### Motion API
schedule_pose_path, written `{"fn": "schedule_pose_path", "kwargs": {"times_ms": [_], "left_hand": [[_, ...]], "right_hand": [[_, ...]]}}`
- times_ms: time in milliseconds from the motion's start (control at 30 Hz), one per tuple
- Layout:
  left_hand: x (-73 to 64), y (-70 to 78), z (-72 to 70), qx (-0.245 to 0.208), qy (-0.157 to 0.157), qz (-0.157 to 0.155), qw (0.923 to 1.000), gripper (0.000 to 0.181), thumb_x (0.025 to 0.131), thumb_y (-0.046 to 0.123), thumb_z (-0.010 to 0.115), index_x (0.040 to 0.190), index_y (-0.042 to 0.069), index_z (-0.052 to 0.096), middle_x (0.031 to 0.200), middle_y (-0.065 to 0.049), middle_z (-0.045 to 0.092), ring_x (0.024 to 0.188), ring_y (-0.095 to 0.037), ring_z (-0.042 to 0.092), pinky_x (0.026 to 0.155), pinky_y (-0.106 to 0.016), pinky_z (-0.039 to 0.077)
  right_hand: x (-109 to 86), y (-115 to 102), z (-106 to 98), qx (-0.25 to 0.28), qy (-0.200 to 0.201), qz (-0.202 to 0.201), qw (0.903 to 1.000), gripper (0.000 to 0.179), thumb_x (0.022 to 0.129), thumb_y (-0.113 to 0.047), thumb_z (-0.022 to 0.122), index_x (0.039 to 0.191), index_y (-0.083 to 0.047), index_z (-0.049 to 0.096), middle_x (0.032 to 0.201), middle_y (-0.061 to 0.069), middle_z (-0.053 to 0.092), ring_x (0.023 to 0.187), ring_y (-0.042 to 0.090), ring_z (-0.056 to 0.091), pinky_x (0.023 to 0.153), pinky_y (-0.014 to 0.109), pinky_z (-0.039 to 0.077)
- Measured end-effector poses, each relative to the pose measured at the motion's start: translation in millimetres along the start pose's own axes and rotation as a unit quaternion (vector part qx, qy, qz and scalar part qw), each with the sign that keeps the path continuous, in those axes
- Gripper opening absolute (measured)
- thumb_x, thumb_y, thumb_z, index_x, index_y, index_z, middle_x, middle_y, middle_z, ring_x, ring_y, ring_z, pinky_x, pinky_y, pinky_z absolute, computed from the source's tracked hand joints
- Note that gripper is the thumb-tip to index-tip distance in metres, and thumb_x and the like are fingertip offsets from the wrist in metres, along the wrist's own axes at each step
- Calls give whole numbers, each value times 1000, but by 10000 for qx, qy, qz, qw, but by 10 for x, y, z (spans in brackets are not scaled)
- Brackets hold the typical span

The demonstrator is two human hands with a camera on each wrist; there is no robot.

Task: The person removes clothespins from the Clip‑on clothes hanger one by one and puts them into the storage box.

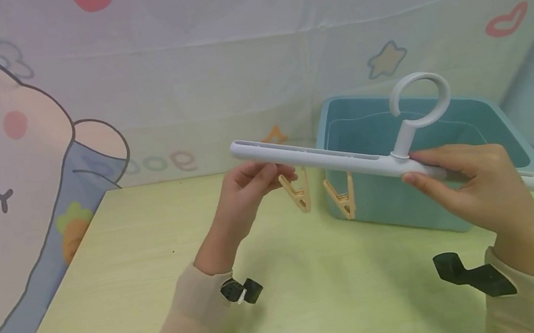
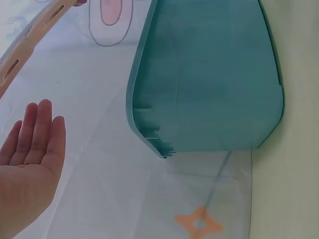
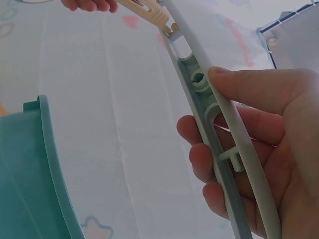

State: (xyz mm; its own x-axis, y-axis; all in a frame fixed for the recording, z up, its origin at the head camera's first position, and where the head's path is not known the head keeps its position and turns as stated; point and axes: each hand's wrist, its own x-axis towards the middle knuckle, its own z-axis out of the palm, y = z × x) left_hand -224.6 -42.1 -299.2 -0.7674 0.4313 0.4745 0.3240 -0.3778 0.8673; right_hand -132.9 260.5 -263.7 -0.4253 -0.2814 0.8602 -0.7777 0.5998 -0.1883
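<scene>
A white hanger (image 1: 319, 160) with a round hook (image 1: 438, 96) is held level above the table. My right hand (image 1: 487, 182) grips its bar just beside the hook, thumb in front and fingers behind; the right wrist view shows the grooved underside of the bar (image 3: 197, 79). Two beige clips, a left clip (image 1: 298, 196) and a right clip (image 1: 343, 198), hang below the bar. My left hand (image 1: 250, 193) is under the bar's left end, beside the left clip. In the left wrist view that hand's fingers (image 2: 42, 132) are extended; whether they touch the clip cannot be told.
A blue-green plastic bin (image 1: 395, 204) stands on the table behind the hanger, at the right. The pale yellow table (image 1: 133, 283) meets a cartoon-printed curtain (image 1: 210, 81) at the back. A black wrist mount (image 1: 476, 276) sits on the right sleeve.
</scene>
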Motion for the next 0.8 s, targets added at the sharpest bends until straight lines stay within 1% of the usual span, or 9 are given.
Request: {"fn": "schedule_pose_path", "kwargs": {"times_ms": [133,167,233,367,500,700,800], "left_hand": [[-29,5,39,-152,-74,-66,9998,17,98,15,57,94,20,73,90,4,72,89,-13,67,91,-36,51],[-33,-4,41,-167,-105,-66,9998,14,97,20,59,94,21,73,90,5,72,90,-13,67,91,-36,51],[-41,-14,45,-213,-172,-47,9996,13,94,31,64,95,22,73,91,5,72,90,-13,67,91,-35,51],[-62,-17,55,-294,-242,-5,9993,22,85,45,70,97,26,74,93,6,72,90,-11,67,91,-33,50],[-94,-7,69,-263,-217,-55,9994,25,83,47,72,98,28,73,93,7,72,91,-10,66,91,-33,50],[-119,-26,79,-237,-139,-230,9994,30,76,52,75,97,30,73,91,10,70,91,-8,64,89,-29,50],[-123,-32,92,-310,-198,-242,9990,32,76,52,76,98,29,73,91,10,70,91,-8,65,87,-29,50]], "right_hand": [[-1,0,0,-2,-1,12,10000,56,87,-49,65,86,6,74,75,-7,70,64,-5,51,56,14,35],[-1,-1,0,0,-4,12,10000,56,87,-49,65,86,6,74,75,-6,70,64,-5,51,57,14,35],[0,1,0,-18,-3,-6,10000,56,88,-49,65,85,6,74,75,-6,70,64,-5,51,57,14,35],[2,4,4,8,1,-26,10000,56,88,-49,65,85,7,74,76,-6,70,65,-6,52,58,13,36],[0,6,12,45,-13,-26,10000,56,88,-49,65,86,7,74,77,-5,70,66,-6,53,59,13,36],[0,17,32,-21,-53,-43,10000,56,88,-49,64,86,6,74,75,0,71,67,-5,54,59,14,36],[2,17,44,-17,-46,-53,10000,55,88,-49,64,86,5,75,75,0,71,67,-5,54,58,14,36]]}}
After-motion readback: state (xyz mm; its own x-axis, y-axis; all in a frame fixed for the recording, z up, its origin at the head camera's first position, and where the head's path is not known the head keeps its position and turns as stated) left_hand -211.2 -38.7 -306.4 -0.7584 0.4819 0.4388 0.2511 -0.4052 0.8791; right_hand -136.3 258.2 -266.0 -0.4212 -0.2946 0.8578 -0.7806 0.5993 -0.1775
